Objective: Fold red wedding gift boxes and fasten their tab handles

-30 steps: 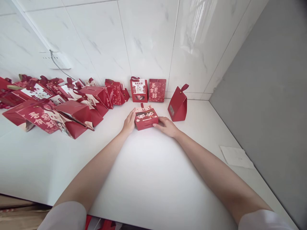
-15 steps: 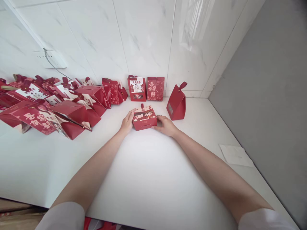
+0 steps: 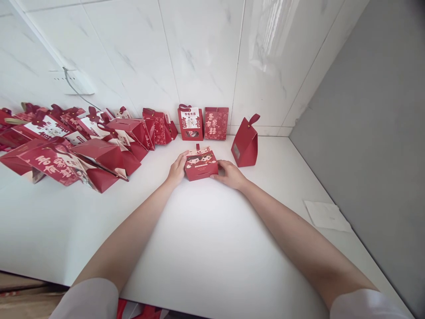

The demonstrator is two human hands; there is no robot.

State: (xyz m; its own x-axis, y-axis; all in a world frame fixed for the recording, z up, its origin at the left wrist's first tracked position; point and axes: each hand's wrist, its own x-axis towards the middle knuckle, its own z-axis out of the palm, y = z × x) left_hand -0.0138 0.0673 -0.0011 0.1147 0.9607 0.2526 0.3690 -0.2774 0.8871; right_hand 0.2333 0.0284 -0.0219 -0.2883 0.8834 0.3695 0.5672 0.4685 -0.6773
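A red gift box [image 3: 201, 165] with two cartoon faces printed on it lies on the white table, its short ribbon tab pointing toward the wall. My left hand [image 3: 177, 169] grips its left side, and my right hand [image 3: 230, 174] holds its right side and lower right corner. Just right of the box stands a plain red box [image 3: 245, 144] with a ribbon loop on top. Behind, against the wall, are a red box with a white printed front [image 3: 190, 123] and a red box with light lettering [image 3: 216, 123].
Several red gift boxes [image 3: 96, 155] crowd the left part of the white table [image 3: 206, 248]. White paper [image 3: 328, 215] lies near the right edge. A marbled tile wall [image 3: 202, 53] with a socket and cable rises behind; a grey surface [image 3: 372, 110] bounds the right.
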